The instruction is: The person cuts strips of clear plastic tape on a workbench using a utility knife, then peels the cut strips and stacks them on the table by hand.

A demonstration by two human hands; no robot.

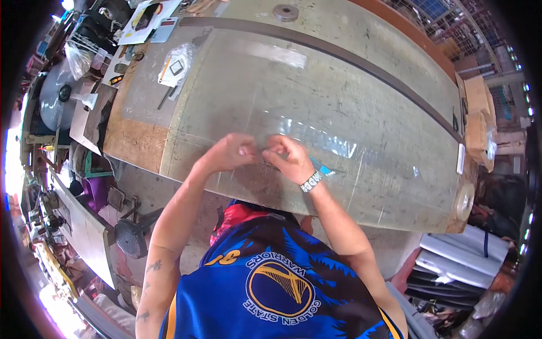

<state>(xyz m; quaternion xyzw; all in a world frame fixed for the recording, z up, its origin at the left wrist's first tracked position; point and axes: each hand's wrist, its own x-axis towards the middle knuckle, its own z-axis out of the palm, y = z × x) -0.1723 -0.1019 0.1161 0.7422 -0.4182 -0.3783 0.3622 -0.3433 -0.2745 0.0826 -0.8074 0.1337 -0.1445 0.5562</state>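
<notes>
Over the near part of the worktable, my left hand (232,152) is closed, with thumb and fingers curled together. Close beside it, my right hand (289,159) is also closed in a pinch, a metal-banded watch (311,181) on its wrist. Whatever lies between the fingertips is too small or too clear to make out. Just beyond the hands a strip of clear, shiny plastic (319,135) lies on the table. A small blue item (320,165) shows beside my right hand, partly hidden by it.
The large worktable (226,85) has a long dark flat bar (339,56) across it. A tape roll (285,12) lies at the far side. Plastic bags and papers (176,65) sit at the left. Cardboard (479,113) stands at the right, with rolled material (457,263) below.
</notes>
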